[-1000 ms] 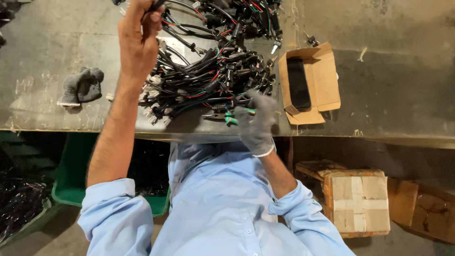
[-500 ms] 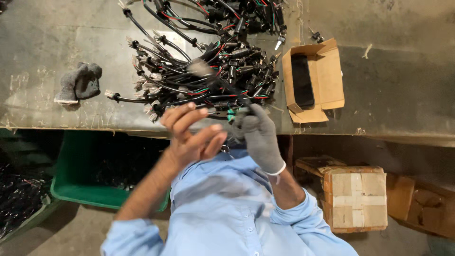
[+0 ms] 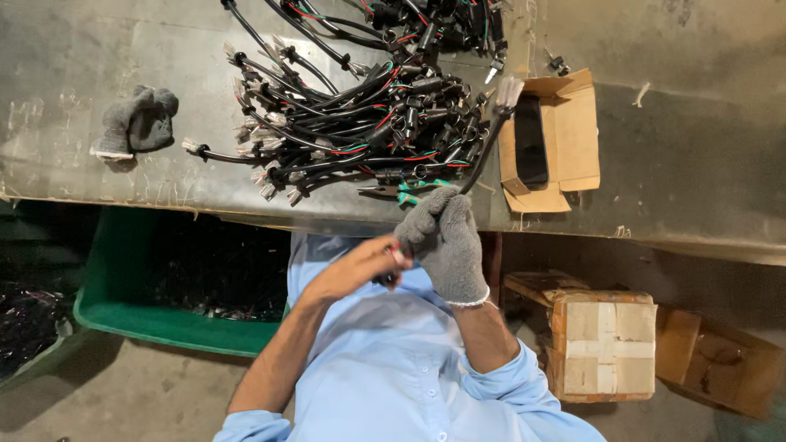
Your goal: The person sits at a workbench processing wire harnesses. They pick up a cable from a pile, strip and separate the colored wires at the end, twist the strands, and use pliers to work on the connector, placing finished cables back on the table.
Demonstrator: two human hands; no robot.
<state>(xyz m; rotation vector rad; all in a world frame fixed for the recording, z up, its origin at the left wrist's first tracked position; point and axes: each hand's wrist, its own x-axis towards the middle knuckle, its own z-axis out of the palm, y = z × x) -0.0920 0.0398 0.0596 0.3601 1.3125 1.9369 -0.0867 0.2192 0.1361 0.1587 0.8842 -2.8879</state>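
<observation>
My right hand (image 3: 449,241), in a grey knit glove, is closed around a black cable (image 3: 485,151) just below the table's front edge. The cable rises from the glove to a pale connector (image 3: 508,88) over the cardboard box. My bare left hand (image 3: 359,266) is in front of my chest and pinches the cable's lower end beside the glove. A tangled pile of black wire harnesses (image 3: 368,123) with red and green strands lies on the metal table (image 3: 98,49). Green-handled pliers (image 3: 409,190) rest at the pile's near edge.
A spare grey glove (image 3: 135,123) lies on the table at the left. An open cardboard box (image 3: 565,139) with a dark insert sits right of the pile. Under the table stand a green bin (image 3: 164,315) of cables and taped cardboard boxes (image 3: 602,344).
My left hand came down from high above the pile to my chest and met the gloved hand. One black cable now stretches from the glove up over the box.
</observation>
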